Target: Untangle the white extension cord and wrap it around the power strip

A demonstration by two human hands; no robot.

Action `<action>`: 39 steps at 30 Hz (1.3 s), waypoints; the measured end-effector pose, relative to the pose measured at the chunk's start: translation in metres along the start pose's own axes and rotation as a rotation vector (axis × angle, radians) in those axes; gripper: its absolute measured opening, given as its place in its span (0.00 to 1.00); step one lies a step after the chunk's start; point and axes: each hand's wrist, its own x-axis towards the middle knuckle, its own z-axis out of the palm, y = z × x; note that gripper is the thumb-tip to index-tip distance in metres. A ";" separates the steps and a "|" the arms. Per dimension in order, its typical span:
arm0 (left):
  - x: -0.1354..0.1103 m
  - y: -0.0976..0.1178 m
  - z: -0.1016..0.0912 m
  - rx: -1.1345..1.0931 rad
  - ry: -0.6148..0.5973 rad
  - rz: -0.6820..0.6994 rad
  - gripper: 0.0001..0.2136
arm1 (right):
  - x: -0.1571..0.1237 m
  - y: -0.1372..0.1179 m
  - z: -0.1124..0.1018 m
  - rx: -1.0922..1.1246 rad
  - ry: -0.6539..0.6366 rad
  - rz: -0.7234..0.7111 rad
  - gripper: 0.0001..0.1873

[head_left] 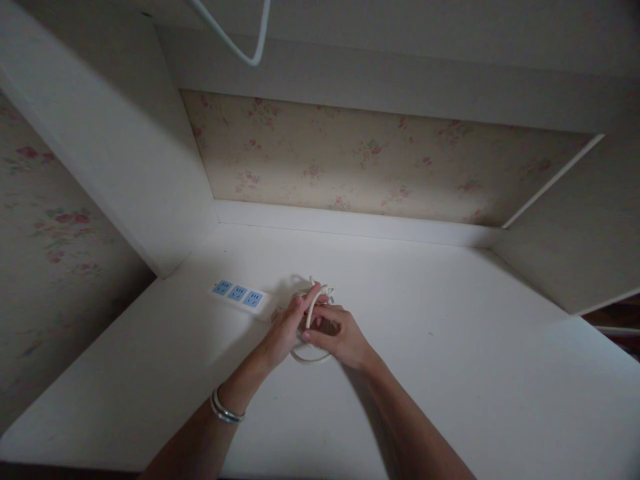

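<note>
Three blue square sockets (239, 293) on long white plastic power strip (233, 298), left on smooth white bench (430, 373). Next over, left hand (287, 325) touches looped off-white cord (312, 305); grip partly hidden, can't tell if pressed together. Right hand (345, 335): grip pinching cord. Cord bunched mid-bench, just right of strip.

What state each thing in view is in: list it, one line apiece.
Power strip: lying face up on the white tabletop, no plugs in its three blue sockets.
Cord: bunched and looped at the hands.
Left hand: at the cord, fingers extended; grip unclear.
Right hand: at the cord, thumb and fingers curved; grip unclear.
Silver-coloured bangles: worn, resting close together.
</note>
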 end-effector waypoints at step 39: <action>0.010 0.002 -0.004 0.272 0.409 0.036 0.18 | 0.016 0.063 -0.059 0.662 1.072 0.055 0.39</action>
